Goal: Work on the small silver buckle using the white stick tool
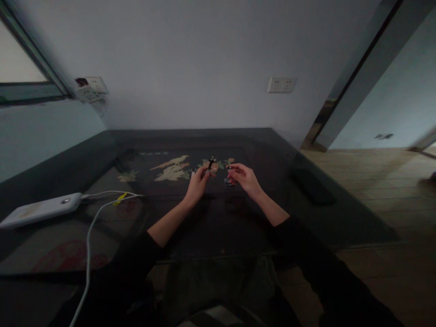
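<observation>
My left hand is closed on a small dark piece, held upright between thumb and fingers above the table. Its exact kind is too small to tell. To the right, my right hand pinches its fingertips together around something tiny and dark. Just below those fingertips, on the table, lies a small clear or silvery item with a grid-like look, partly covered by the fingers. The two hands are a short gap apart, over the glossy dark table with its bird and flower picture.
A white power strip lies at the left, with a white cable running toward the front edge and a yellow tag on it. A black flat oblong thing rests at the right. Behind stands a wall with sockets.
</observation>
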Available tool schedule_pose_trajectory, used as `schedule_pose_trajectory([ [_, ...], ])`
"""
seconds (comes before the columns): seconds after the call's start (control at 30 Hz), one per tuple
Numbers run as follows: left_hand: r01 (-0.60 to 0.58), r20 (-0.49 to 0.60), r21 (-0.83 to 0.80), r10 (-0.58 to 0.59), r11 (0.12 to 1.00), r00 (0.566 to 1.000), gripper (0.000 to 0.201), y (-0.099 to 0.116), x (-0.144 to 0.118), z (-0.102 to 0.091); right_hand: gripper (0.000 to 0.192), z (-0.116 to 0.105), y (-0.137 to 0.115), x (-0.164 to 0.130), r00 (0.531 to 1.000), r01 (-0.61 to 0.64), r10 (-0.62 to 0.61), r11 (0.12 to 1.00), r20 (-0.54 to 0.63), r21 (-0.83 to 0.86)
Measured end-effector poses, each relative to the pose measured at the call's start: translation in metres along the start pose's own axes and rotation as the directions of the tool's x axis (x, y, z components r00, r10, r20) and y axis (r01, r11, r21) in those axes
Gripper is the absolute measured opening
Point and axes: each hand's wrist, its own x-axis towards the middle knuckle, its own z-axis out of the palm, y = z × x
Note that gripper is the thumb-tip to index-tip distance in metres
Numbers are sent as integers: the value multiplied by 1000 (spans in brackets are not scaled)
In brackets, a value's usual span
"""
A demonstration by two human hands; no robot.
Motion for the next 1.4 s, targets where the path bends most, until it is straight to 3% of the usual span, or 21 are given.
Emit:
schedule_pose_trajectory([
  [0.2,176,35,-178,-172,968,984,17,-4,5,1,44,-3,2,2,1000,7,-8,1000,-12,-28],
  [0.3,194,57,-174,-187,965,981,16,-6,12,4,44,-4,3,3,1000,9,-10,1000,-22,-27],
  [0.47,140,55,-15,-139,990,989,23,-12,26,12,44,-5,2,2,999,15,-16,999,-28,-37],
  [0.63,70,20,228,-76,971,997,45,-10,24,13,43,-6,0,1,999,20,-22,998,-32,-57],
  [0.8,-10,81,472,-32,882,996,26,-7,18,12,43,-5,0,2,999,22,-24,997,-24,-69],
  [1.4,-129,210,739,-44,662,977,22,-5,8,13,45,-8,2,3,999,23,-26,992,-20,-124],
])
